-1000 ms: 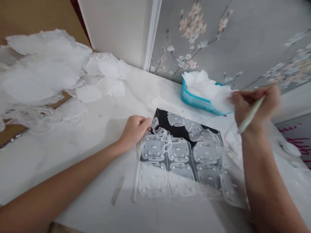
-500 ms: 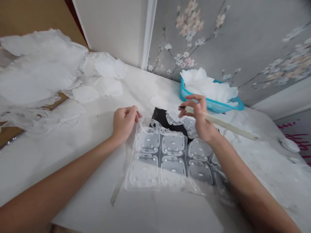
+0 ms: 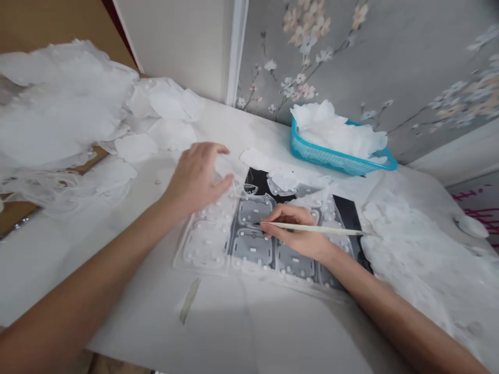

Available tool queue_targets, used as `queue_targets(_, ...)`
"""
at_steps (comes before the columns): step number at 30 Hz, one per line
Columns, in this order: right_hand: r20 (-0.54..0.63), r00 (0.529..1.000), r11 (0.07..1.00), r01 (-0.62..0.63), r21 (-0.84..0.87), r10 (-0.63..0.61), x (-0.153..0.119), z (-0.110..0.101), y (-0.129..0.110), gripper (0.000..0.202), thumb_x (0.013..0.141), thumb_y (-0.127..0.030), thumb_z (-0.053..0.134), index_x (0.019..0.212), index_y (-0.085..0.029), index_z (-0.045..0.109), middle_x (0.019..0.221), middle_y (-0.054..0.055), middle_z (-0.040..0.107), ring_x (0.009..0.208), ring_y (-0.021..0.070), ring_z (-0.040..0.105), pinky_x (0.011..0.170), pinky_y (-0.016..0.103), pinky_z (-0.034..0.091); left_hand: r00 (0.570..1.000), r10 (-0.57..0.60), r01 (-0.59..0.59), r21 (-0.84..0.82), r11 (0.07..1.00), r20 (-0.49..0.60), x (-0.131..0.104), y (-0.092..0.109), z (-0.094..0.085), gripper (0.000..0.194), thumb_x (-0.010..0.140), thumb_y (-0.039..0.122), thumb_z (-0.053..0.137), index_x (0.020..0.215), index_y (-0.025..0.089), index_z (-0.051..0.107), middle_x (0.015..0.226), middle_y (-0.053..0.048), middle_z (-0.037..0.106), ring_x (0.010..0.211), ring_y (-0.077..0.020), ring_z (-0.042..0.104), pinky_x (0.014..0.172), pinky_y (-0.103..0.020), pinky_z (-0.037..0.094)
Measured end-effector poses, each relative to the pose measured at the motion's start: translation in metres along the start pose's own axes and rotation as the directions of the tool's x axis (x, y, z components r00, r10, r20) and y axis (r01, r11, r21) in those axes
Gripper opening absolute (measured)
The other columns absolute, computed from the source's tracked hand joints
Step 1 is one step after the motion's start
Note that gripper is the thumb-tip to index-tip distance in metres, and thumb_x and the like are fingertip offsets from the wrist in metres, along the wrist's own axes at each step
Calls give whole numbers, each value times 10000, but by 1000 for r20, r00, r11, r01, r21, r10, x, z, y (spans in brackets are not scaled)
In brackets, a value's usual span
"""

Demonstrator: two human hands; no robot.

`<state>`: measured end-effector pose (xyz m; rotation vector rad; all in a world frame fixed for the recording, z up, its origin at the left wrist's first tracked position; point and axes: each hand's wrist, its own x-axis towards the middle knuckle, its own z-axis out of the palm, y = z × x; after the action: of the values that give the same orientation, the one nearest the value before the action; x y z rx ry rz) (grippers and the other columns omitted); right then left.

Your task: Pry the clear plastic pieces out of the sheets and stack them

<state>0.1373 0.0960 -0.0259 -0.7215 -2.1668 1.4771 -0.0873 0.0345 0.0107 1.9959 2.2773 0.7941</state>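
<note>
My left hand [image 3: 197, 174] is open over the upper left corner of a translucent sheet [image 3: 208, 240], thumb and fingers apart. Thin loops of clear trim [image 3: 246, 190] lie beside its thumb. Low over the middle of the sheet, my right hand [image 3: 294, 228] is closed around a slim pale stick-like tool [image 3: 323, 228]. Its dark tip is near the sheet's rounded panels, but I cannot tell whether it touches. The panels carry small round dots and slots. Under part of the sheet is a black board [image 3: 257, 179]. Loose white cut pieces [image 3: 284, 179] lie at the board's far edge.
A blue basket [image 3: 331, 156] full of white pieces stands by the wall. On the left is a big heap of white pieces [image 3: 66, 104], with tangled trim [image 3: 47, 184] below. Crumpled translucent film [image 3: 421, 259] spreads on the right. A tape strip [image 3: 189, 301] sticks to the table.
The sheet has shifted left across the black board. My left hand has opened and risen slightly. My right hand has come down and left with the tool, from the far pieces to the panels.
</note>
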Motion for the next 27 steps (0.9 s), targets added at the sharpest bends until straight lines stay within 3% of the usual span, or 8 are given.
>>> queue_targets(1,3,1000,1000,7,-27,-7,0,1,1,160,763,-289,643,677,-180,565,572,2,618,483,110,552,449,216,425,985,112,-104,-67,992,132,-2,4,2,490,801,459,505,1200,176,475,1267,-90,503,1201,-257,421,1016,-383,290)
queue_targets(3,23,999,997,32,-72,-30,0,0,-1,168,766,-277,632,657,-173,558,559,1,600,461,98,516,428,206,392,879,248,-189,-180,965,407,-8,9,8,667,742,599,538,1278,217,435,1396,-75,403,1297,-263,326,1049,-383,252)
queue_targets(6,51,997,988,70,-140,-63,1,-1,-6,155,762,-252,623,646,-167,568,555,-2,581,455,84,473,419,195,359,757,268,-213,-162,963,595,-15,12,21,986,634,729,551,1424,233,230,1528,-66,135,1394,-265,105,1111,-416,76)
queue_targets(9,72,993,975,103,-196,-90,2,-1,-10,155,766,-240,613,635,-167,572,567,-1,577,464,81,457,423,194,347,759,242,-237,-89,967,605,-19,11,30,1094,605,783,510,1453,214,119,1533,-70,46,1405,-250,46,1113,-425,-5)
queue_targets(14,122,972,941,226,-253,-201,3,0,-8,134,797,-207,585,667,-172,580,603,4,590,509,91,491,484,205,380,791,159,-204,10,979,590,-21,12,30,1187,571,819,484,1459,151,68,1524,-103,18,1406,-258,20,1112,-402,45)
queue_targets(17,250,936,911,313,-269,-248,4,-7,-12,110,843,-191,524,761,-176,597,710,25,619,600,108,542,560,221,415,791,155,-209,23,978,592,-21,14,28,1179,570,818,484,1460,163,74,1524,-97,14,1405,-268,18,1109,-408,54)
queue_targets(21,404,908,893,271,-358,-113,7,-25,-28,128,851,-179,506,758,-171,594,675,6,589,596,101,525,552,213,390,770,132,-193,31,981,624,-20,15,27,1173,581,805,489,1461,170,45,1523,-90,-12,1405,-264,-15,1108,-415,37)
queue_targets(27,425,905,890,203,-408,-11,7,-37,-38,151,843,-175,520,708,-168,588,625,-7,568,555,92,495,519,204,375,764,135,-180,8,984,631,-20,14,26,1153,596,791,489,1461,184,27,1522,-98,-29,1403,-279,-23,1101,-429,32)
